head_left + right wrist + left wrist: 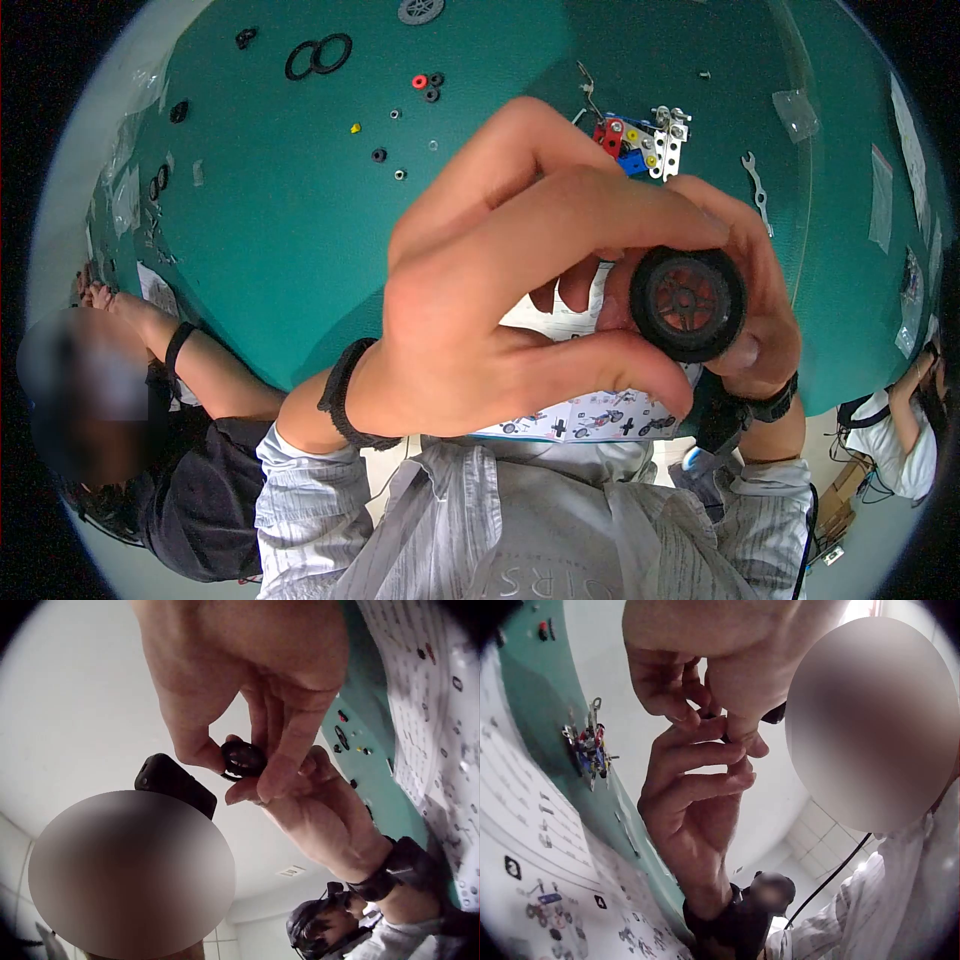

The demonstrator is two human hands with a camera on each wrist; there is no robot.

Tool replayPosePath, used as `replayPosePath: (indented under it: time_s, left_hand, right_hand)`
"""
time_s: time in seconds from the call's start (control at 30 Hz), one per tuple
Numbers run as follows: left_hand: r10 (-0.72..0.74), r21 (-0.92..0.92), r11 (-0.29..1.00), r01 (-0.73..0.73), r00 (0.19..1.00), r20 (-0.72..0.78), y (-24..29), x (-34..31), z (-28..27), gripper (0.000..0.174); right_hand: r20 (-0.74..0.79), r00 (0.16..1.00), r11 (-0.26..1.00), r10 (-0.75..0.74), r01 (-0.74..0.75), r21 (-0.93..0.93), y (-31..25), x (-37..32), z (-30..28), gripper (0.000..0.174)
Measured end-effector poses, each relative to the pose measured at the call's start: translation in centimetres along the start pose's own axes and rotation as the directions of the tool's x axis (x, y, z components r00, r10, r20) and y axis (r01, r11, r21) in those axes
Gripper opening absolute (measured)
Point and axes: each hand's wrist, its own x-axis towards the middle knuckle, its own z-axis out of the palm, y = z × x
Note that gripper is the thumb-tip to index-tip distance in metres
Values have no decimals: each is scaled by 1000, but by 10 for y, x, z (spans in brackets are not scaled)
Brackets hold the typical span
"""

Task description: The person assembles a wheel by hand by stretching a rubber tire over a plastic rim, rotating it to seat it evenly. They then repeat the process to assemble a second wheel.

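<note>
Both hands meet around a small wheel, a black rubber tyre (646, 325) on a dark grey spoked hub (688, 300), held up in front of the chest. My left hand (480, 290) has its index finger along the top and its thumb under the near side, pinching the tyre. From the other side my right hand (765, 290) grips the rim with its thumb and fingers. In the right wrist view the wheel (244, 759) shows tilted between the right hand's (247, 682) thumb and fingers, and the left hand (319, 810) reaches it from below. Fingers mostly hide it in the left wrist view.
Beyond the hands lies a part-built metal model (632, 150), with a small wrench (757, 190) to its right. Two loose tyres (332, 53), a grey hub (420, 10) and small nuts and collars lie farther off. An instruction sheet (600, 418) is below the hands. Another person (200, 470) sits at left.
</note>
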Motion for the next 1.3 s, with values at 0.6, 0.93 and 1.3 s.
replayPosePath:
  time_s: [0.6,0.93,1.3]
  left_hand:
    - [25,45,999,-25,1000,-1,2,4,-5,72]
    - [104,124,987,-101,994,-18,-4,3,-5,61]
    - [239,473,861,-188,970,-49,-7,-3,1,45]
  right_hand:
    - [59,995,997,74,-74,-14,-8,-3,-8,90]
    - [80,996,992,-24,34,-124,-6,1,-13,69]
    - [222,880,526,-419,435,-731,-8,-2,-7,22]
